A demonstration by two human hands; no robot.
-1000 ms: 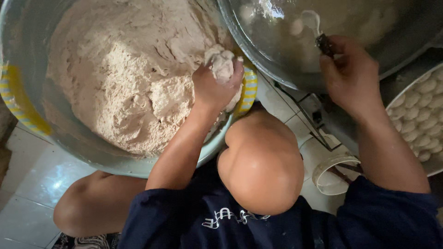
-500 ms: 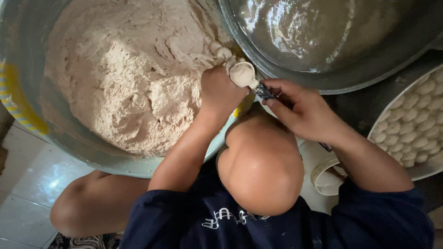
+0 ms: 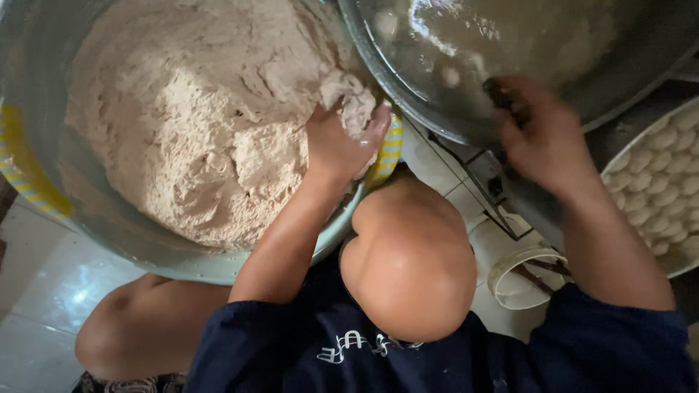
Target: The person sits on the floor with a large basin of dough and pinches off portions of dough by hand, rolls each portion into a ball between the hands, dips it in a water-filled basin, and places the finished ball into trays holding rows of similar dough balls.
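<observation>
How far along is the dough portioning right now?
Done: rows of pale dough balls fill the tray at right. In hand: the left hand grips dough at the edge of the big mass in its bowl; the right hand holds a dark-handled tool over the metal basin. Left: most of the dough remains unportioned.

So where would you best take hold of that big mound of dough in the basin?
Probably at the ragged right edge of the dough, coming from the near rim of the basin, where the left hand already digs in. Loose lumps there should tear off easily; the middle is one dense mass.
</observation>
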